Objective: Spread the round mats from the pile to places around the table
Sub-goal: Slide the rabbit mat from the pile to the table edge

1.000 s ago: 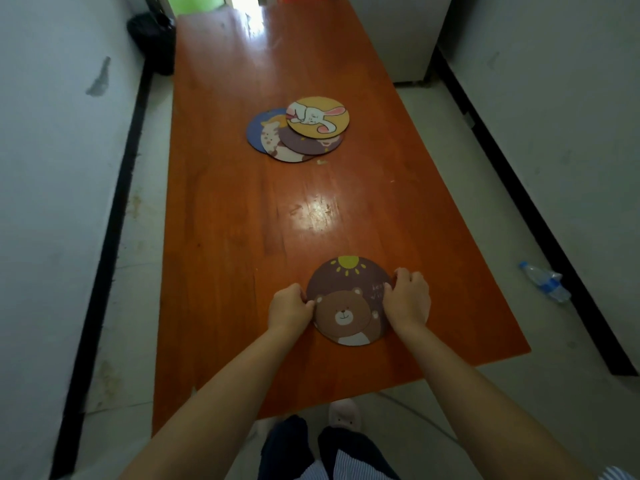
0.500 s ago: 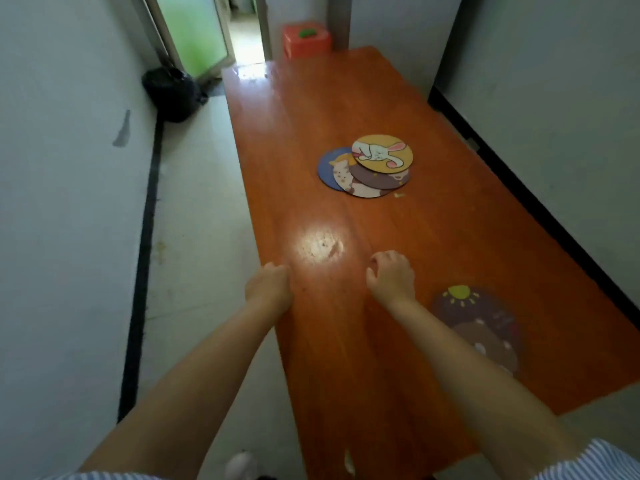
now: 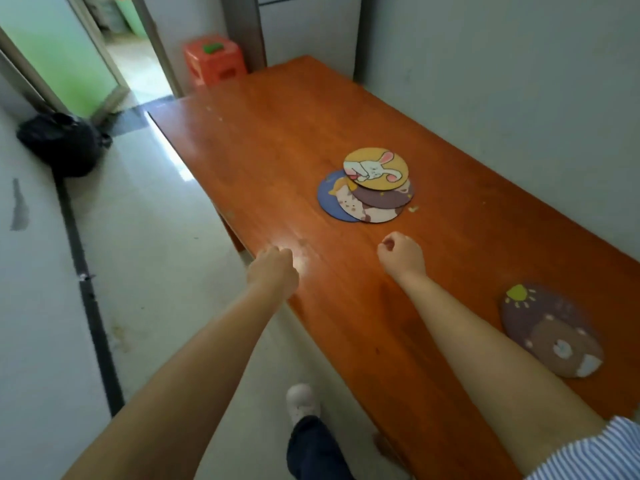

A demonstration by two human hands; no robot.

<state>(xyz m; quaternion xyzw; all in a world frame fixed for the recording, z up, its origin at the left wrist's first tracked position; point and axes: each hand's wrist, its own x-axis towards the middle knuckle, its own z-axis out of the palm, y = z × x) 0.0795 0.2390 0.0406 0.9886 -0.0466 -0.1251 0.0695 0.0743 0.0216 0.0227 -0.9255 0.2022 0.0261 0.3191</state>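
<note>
A pile of round mats lies mid-table: a yellow rabbit mat (image 3: 376,169) on top, a brown mat (image 3: 381,198), a cat mat (image 3: 360,209) and a blue mat (image 3: 327,195) beneath. A purple-brown bear mat (image 3: 550,330) lies alone near the table's right near end. My left hand (image 3: 273,268) hangs curled over the table's left edge, holding nothing. Short of the pile, my right hand (image 3: 401,254) is a loose fist above the wood, with nothing in it.
The long orange-brown table (image 3: 277,150) runs toward a doorway. A red plastic stool (image 3: 214,60) stands past its far end. A black bag (image 3: 59,143) sits on the floor at the left wall. A grey wall runs close along the table's right side.
Both hands let go of the bear mat and moved toward the pile. My view shifted to the table's left side, so the bear mat now lies at the right.
</note>
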